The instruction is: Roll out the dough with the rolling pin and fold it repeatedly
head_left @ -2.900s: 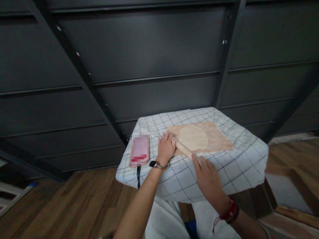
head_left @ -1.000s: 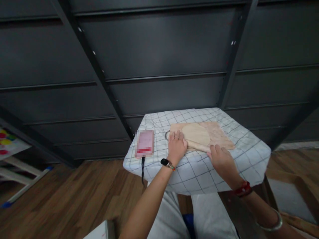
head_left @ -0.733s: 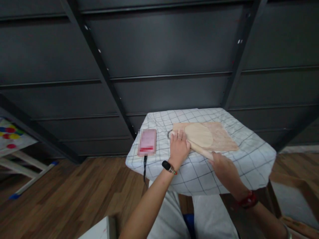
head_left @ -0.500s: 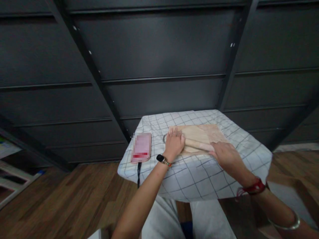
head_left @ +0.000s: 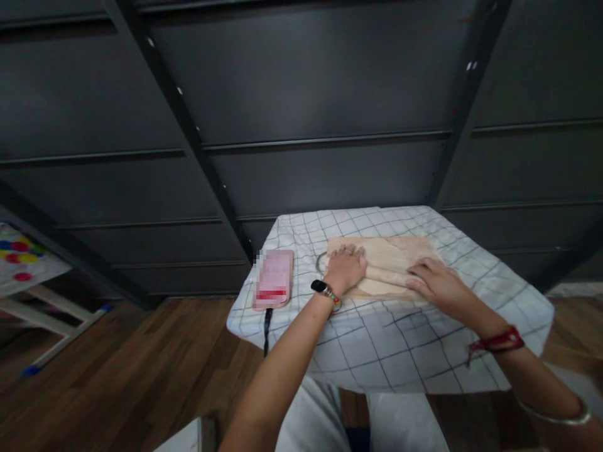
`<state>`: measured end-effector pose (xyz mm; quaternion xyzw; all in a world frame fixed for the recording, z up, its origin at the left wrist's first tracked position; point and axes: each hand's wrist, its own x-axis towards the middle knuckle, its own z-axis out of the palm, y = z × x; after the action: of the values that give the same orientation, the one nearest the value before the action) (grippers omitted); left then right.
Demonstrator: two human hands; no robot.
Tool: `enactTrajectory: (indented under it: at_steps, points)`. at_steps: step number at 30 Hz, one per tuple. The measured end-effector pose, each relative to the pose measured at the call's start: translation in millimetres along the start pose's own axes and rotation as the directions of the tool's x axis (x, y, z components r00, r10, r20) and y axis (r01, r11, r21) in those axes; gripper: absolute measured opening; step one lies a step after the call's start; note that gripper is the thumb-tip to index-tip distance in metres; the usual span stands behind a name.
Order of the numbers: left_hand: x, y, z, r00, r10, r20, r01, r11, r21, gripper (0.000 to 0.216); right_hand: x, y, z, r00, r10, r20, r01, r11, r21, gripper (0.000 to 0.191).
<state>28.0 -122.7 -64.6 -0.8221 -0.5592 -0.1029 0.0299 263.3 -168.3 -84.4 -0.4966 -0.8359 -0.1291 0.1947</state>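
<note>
Both palms lie flat on a pale wooden rolling pin point(head_left: 387, 274), left hand point(head_left: 345, 270) and right hand point(head_left: 436, 282) at its ends, fingers uncurled. Beneath lies thin dough point(head_left: 384, 251) on a rectangular board point(head_left: 424, 246), mid checked tablecloth point(head_left: 400, 342). No legible writing; pink phone point(head_left: 273, 279) by the left edge.

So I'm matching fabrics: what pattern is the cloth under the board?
White cloth with a thin dark grid check, clear in the head view.

A home room, not a fitted kitchen. The floor point(head_left: 117, 370) is wood laminate, and a small tabletop point(head_left: 377, 339) is draped in a white checked cloth point(head_left: 414, 351). A dark panelled wall point(head_left: 306, 125) with metal rails stands just behind it. A phone point(head_left: 274, 279) lies on the cloth, and a sheet with coloured dots point(head_left: 21, 254) shows at the left edge.
</note>
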Motion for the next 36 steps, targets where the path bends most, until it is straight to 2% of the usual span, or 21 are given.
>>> enactTrajectory:
  at_steps: [4, 8, 14, 18, 23, 27, 31, 33, 36]
  points:
    - [2, 1, -2, 1.0, -0.017, 0.001, 0.017, 1.0, 0.0, 0.045, 23, -14, -1, 0.999, 0.026, -0.018, -0.027, 0.998, -0.049, 0.038]
    - [-1, 6, -4, 0.998, -0.054, -0.024, 0.054, 0.999, 0.002, 0.045, 31, -29, 6, 0.999, 0.031, -0.02, -0.034, 0.99, -0.138, 0.041]
    - [-21, 12, -3, 0.989, -0.068, -0.129, 0.076, 0.995, 0.058, 0.045, 16, -41, 11, 0.997, 0.017, -0.07, -0.03, 0.983, -0.18, 0.04]
    - [-42, 13, -3, 0.988, -0.035, -0.149, 0.049, 0.995, 0.09, 0.042, -1, -62, 8, 0.99, 0.028, -0.135, -0.056, 0.978, -0.203, 0.036]
    - [-55, 14, -6, 0.983, -0.035, -0.179, 0.055, 0.993, 0.108, 0.043, -16, -83, 7, 0.985, 0.089, -0.148, -0.117, 0.975, -0.189, 0.033]
    - [-47, 16, -10, 0.993, -0.058, -0.104, 0.07, 0.991, 0.112, 0.041, -11, -69, 8, 0.991, 0.033, -0.127, -0.05, 0.99, -0.133, 0.032]
    - [-22, 19, -16, 0.989, -0.098, -0.111, 0.112, 0.987, 0.12, 0.047, 9, -31, 10, 0.992, -0.017, -0.128, 0.021, 0.999, 0.033, 0.037]
    - [-6, 19, -17, 0.995, -0.054, -0.088, 0.063, 0.992, 0.108, 0.051, 22, -11, 14, 0.996, 0.013, -0.091, -0.002, 0.993, 0.122, 0.042]
    - [20, 15, -14, 0.999, 0.037, 0.02, -0.038, 0.999, 0.032, 0.053, 40, 10, 21, 0.996, 0.081, 0.031, -0.085, 0.984, 0.154, 0.048]
